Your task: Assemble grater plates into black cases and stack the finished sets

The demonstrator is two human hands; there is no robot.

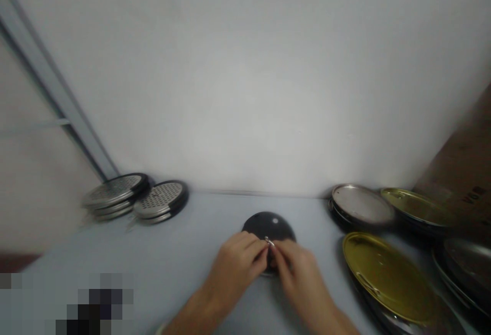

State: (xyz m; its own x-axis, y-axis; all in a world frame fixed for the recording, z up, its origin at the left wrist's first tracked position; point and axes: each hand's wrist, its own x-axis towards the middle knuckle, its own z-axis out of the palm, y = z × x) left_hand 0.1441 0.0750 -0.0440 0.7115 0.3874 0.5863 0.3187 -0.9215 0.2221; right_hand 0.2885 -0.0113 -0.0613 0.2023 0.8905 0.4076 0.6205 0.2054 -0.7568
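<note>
A dark, round, domed lid (268, 225) lies on the pale table (153, 273), with a small bright spot of reflected light on its far side. My left hand (236, 273) and my right hand (301, 284) meet over its near half and hide much of it. The fingertips of both hands pinch a small metal ring (269, 242) at the lid's centre. Most of the ring is hidden by my fingers.
Two stacks of perforated metal discs (115, 194) (161, 202) stand at the far left. On the right are a silver-lined pan lid (360, 204) and gold-lined oval lids (387, 273) (416, 207). A brown cardboard box (460, 166) and white wall (245, 79) edge the table.
</note>
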